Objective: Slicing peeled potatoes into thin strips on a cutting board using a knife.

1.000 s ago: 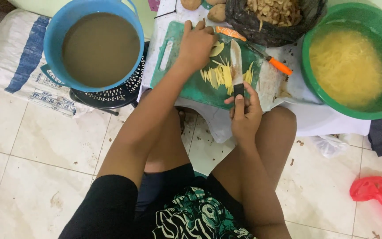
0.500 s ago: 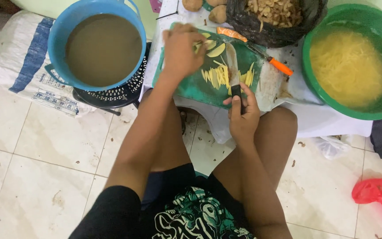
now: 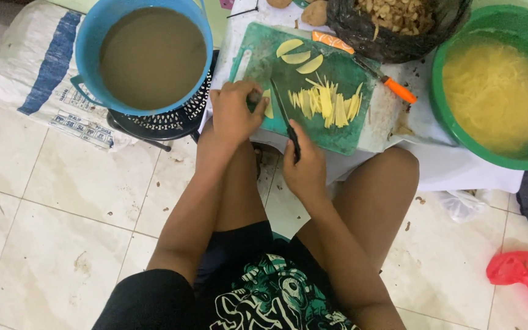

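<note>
A green cutting board [image 3: 337, 131] lies on a white cloth on the floor in front of me. Thin yellow potato sticks [image 3: 325, 104] are piled at its middle, and three flat slices [image 3: 297, 56] lie at its far edge. My left hand [image 3: 234, 113] is closed on a potato piece [image 3: 268, 104] at the board's near left corner. My right hand [image 3: 304, 162] grips a black-handled knife [image 3: 282, 113] whose blade rests beside that piece.
A blue bucket of murky water [image 3: 148, 55] stands at the left on a black crate. At the right is a green basin of cut potato sticks [image 3: 496, 85]. A black bag of peelings [image 3: 398, 21], an orange-handled peeler [image 3: 392, 85] and a red bag [image 3: 527, 275] lie around.
My left hand came back from the board's far edge to its near left corner with a potato piece. The knife shifted left, off the stick pile, to beside that piece.
</note>
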